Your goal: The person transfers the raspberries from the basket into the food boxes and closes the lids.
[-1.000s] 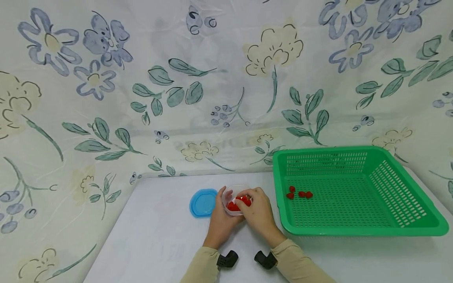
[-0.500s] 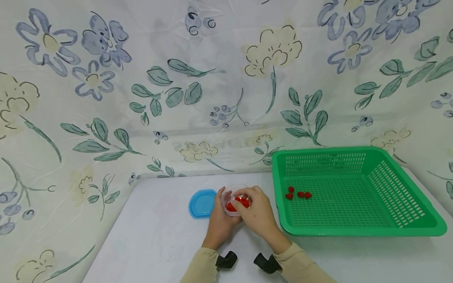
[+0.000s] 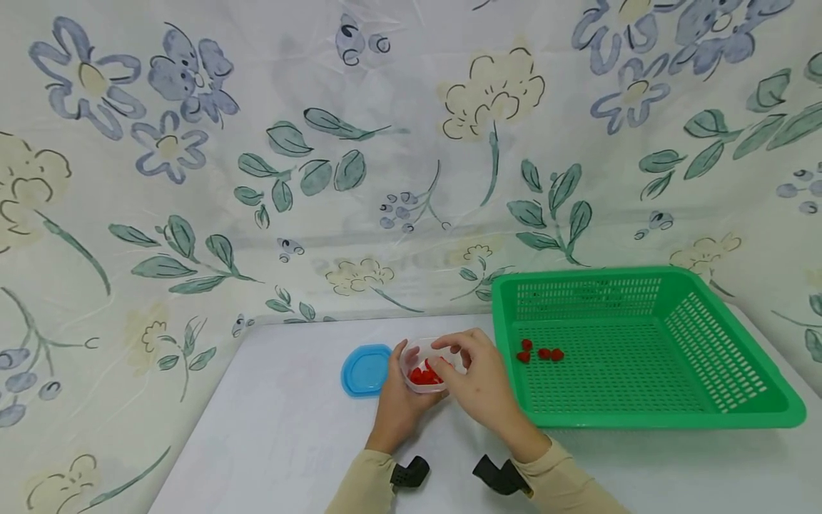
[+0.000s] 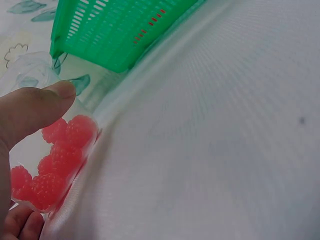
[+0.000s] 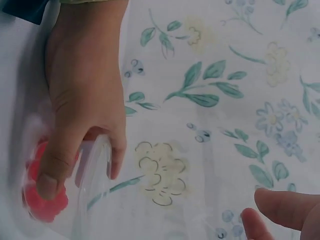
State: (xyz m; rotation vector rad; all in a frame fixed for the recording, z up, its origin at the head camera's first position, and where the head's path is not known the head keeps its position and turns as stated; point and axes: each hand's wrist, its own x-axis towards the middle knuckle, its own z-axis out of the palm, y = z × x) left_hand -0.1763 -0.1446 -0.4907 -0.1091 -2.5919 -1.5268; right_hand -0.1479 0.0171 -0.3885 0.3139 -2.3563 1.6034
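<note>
My left hand (image 3: 399,408) grips a small clear plastic container (image 3: 425,389), its thumb along the outer wall. Several red raspberries (image 4: 62,157) lie inside; their bumpy skin shows through the wall in the left wrist view. Over the container's right side, my right hand (image 3: 483,383) has its fingers bent and the thumb apart from them. In the right wrist view, that hand's thumb (image 5: 287,205) and a fingertip show a gap with nothing between them. More raspberries (image 3: 544,354) sit at the left of the green basket (image 3: 655,420).
A blue lid (image 3: 366,371) lies on the white table (image 3: 276,421) just left of the container. The basket stands close by on the right, its raised rim near my right forearm. A floral cloth (image 3: 385,178) hangs behind the table.
My right hand has shifted right and drawn back a little from inside the container, its fingers spreading wider. More of the raspberries now show. The left hand keeps its hold.
</note>
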